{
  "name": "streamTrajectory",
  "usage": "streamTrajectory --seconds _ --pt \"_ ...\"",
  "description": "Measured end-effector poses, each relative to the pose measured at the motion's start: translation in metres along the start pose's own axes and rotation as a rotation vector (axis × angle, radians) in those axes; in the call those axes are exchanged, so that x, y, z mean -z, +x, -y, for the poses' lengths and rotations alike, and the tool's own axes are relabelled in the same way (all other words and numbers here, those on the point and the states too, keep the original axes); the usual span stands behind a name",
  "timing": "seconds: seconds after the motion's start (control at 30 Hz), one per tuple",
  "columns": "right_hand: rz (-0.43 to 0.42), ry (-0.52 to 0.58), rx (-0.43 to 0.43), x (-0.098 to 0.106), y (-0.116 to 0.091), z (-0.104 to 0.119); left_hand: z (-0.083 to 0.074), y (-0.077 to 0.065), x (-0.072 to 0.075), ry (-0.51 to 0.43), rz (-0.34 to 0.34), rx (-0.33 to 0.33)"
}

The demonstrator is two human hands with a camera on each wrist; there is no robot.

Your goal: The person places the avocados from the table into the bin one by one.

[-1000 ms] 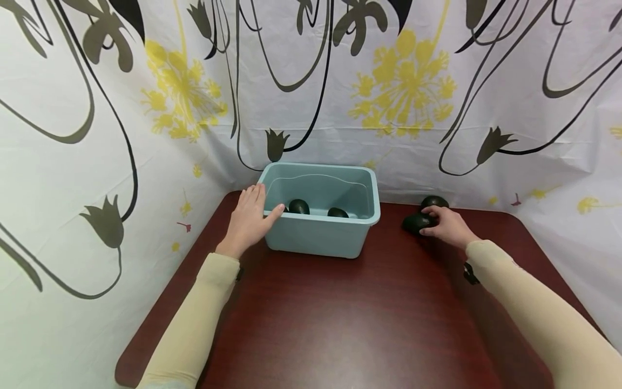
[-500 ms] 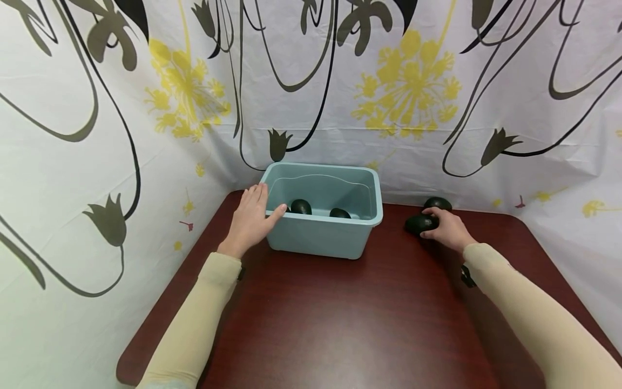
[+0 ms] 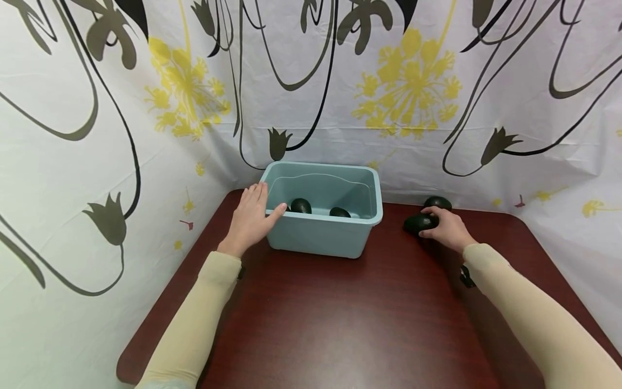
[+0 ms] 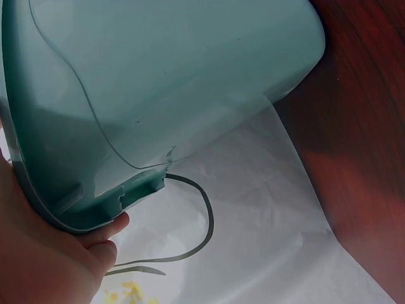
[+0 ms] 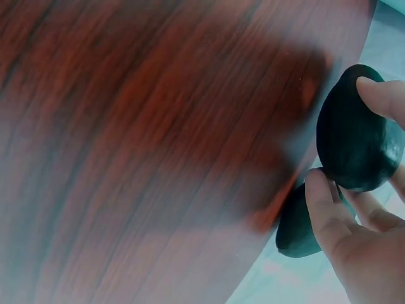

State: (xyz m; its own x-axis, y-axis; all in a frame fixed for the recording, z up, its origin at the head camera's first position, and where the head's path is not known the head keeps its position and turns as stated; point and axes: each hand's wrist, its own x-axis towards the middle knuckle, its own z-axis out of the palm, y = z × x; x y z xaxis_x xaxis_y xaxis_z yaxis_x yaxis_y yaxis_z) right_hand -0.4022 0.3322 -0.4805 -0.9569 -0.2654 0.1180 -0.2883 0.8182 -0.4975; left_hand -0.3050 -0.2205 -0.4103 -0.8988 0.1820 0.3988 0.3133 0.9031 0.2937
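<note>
My right hand (image 3: 448, 230) holds a dark green avocado (image 3: 417, 224) between thumb and fingers at the right of the table. In the right wrist view the gripped avocado (image 5: 354, 139) shows its smooth dark skin, and a second avocado (image 5: 297, 225) lies behind my fingers. That second avocado (image 3: 438, 202) sits just beyond the hand in the head view. With fingers straight, my left hand (image 3: 247, 220) rests at the left front corner of a light blue plastic bin (image 3: 318, 236). Inside the bin lie avocados (image 3: 301, 206), one partly hidden by the hand and front wall.
The bin stands near the back of a dark red wooden table (image 3: 350, 308). White cloth (image 3: 311, 108) with a floral print hangs behind the table and along its left side. The left wrist view shows the bin's side (image 4: 190, 69) close up.
The head view has shifted slightly. Both hands stay nearly still, the left at the bin's rim and the right on the avocado.
</note>
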Motion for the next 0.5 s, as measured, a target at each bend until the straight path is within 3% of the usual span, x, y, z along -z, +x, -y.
streamTrajectory --seconds 0.5 --pt "-0.026 0.031 -0.007 0.009 -0.011 0.007 -0.002 0.0 0.002 -0.007 0.004 0.001"
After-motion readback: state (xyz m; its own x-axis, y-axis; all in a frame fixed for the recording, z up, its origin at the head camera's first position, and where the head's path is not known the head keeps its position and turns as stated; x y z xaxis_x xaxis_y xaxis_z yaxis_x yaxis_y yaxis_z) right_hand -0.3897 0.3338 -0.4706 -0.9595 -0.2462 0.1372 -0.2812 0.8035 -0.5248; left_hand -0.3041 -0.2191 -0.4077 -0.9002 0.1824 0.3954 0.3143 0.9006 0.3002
